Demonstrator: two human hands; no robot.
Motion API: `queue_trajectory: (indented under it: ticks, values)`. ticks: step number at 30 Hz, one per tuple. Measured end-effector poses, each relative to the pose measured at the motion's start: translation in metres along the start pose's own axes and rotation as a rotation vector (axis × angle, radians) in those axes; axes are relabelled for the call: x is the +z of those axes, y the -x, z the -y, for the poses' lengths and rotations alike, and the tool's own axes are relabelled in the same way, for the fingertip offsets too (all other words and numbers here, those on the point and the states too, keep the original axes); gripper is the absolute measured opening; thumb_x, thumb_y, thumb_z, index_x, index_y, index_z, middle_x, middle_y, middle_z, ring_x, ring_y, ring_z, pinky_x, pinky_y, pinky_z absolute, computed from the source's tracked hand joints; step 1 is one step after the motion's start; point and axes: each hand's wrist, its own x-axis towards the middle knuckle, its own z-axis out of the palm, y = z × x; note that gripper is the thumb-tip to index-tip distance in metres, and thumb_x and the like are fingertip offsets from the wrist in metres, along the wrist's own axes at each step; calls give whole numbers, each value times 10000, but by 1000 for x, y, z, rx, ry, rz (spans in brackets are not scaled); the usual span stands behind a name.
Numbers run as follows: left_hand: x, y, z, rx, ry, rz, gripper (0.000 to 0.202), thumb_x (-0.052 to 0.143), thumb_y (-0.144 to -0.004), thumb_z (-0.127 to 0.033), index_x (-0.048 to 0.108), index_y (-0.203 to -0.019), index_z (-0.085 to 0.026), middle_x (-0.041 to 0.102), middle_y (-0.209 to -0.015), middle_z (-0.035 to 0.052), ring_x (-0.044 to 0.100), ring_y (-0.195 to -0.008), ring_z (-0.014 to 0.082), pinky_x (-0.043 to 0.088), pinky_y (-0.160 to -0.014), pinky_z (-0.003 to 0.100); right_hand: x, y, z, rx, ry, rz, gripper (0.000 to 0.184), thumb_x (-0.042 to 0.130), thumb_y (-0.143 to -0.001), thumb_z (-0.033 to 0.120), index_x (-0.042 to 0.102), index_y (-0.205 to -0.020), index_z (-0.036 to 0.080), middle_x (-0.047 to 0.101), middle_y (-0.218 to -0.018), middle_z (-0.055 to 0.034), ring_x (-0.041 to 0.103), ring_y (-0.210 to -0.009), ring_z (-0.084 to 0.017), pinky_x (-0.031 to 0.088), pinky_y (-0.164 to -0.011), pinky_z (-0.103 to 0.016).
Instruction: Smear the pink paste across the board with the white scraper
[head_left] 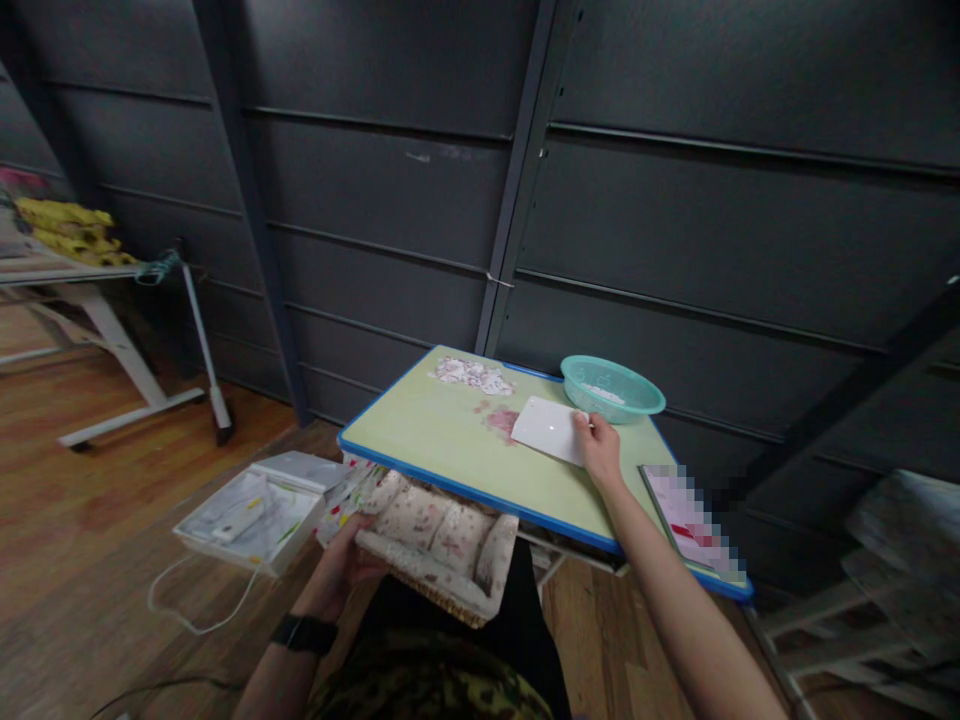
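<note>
The fingers (582,424) of my right hand (600,450) close on the right edge of the white sheet (547,428). The sheet lies flat on the green table (420,425), just near of the teal bowl (611,386). I judge a low, flat grip best, kept clear of the bowl. My left hand (346,560) clasps the lined basket (442,545) on my lap; I hold it level.
</note>
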Motion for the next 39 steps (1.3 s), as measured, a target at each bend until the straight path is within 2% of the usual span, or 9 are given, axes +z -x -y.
queue_trajectory:
  ticks: [4, 7, 11, 17, 21, 26, 31, 35, 39]
  values:
    - [3, 1, 0, -13, 5, -14, 352, 764, -707, -329, 692, -1014, -173, 759, -772, 45, 732, -656, 254, 633, -591, 363, 4, 1, 0, -5, -13, 67, 688, 448, -780, 929, 441, -609, 263, 393, -528, 53, 364, -591, -143, 278, -563, -294]
    - [4, 0, 1, -11, 16, -4, 377, 757, -725, -324, 689, -1060, -164, 766, -777, 51, 732, -628, 253, 637, -583, 367, 4, 0, 0, 22, -31, 30, 699, 453, -768, 939, 465, -619, 256, 390, -521, 57, 355, -577, -138, 270, -547, -290]
    - [3, -3, 3, -46, 11, -12, 314, 711, -797, -299, 676, -1075, -158, 768, -759, 66, 733, -597, 253, 649, -597, 378, 0, -1, 2, 22, -35, -17, 729, 432, -760, 965, 434, -584, 258, 387, -518, 51, 362, -581, -137, 275, -546, -288]
    - [0, -13, 14, -17, 37, -32, 303, 722, -813, -279, 685, -1096, -177, 747, -740, 43, 715, -583, 226, 652, -587, 369, 6, 2, 5, 70, -148, 154, 738, 582, -667, 966, 516, -598, 235, 396, -485, 62, 348, -507, -115, 262, -487, -271]
    - [2, -14, 17, -14, 27, -26, 247, 704, -835, -276, 683, -1057, -170, 752, -761, 56, 713, -594, 218, 639, -571, 345, 9, 3, 3, 117, -201, 158, 704, 646, -657, 928, 538, -636, 232, 407, -467, 65, 352, -467, -112, 251, -446, -263]
    - [4, -6, 12, -24, 26, 2, 199, 653, -875, -250, 665, -1057, -169, 770, -809, 66, 732, -639, 223, 641, -585, 342, 10, 5, 8, 91, -178, 237, 700, 651, -657, 917, 557, -642, 223, 410, -467, 64, 339, -462, -106, 236, -444, -260]
    - [2, -7, 13, -21, 27, 6, 269, 726, -830, -272, 667, -1073, -175, 759, -791, 51, 732, -647, 232, 649, -608, 361, 1, 9, 19, 69, -103, 121, 701, 597, -693, 933, 525, -632, 238, 418, -469, 57, 368, -479, -122, 268, -468, -270]
    - [2, -8, 14, -31, 22, 1, 298, 749, -805, -293, 671, -1067, -175, 770, -820, 62, 736, -647, 232, 640, -604, 349, -4, 24, 28, 14, -66, 145, 677, 584, -763, 891, 582, -681, 219, 526, -527, 22, 429, -518, -141, 292, -489, -274]
    - [3, -8, 14, -27, 28, -3, 356, 734, -799, -274, 651, -1133, -181, 772, -825, 57, 745, -654, 246, 646, -610, 370, -4, 39, 34, 7, -58, 133, 660, 560, -808, 876, 555, -666, 231, 521, -533, 22, 439, -529, -148, 299, -496, -274]
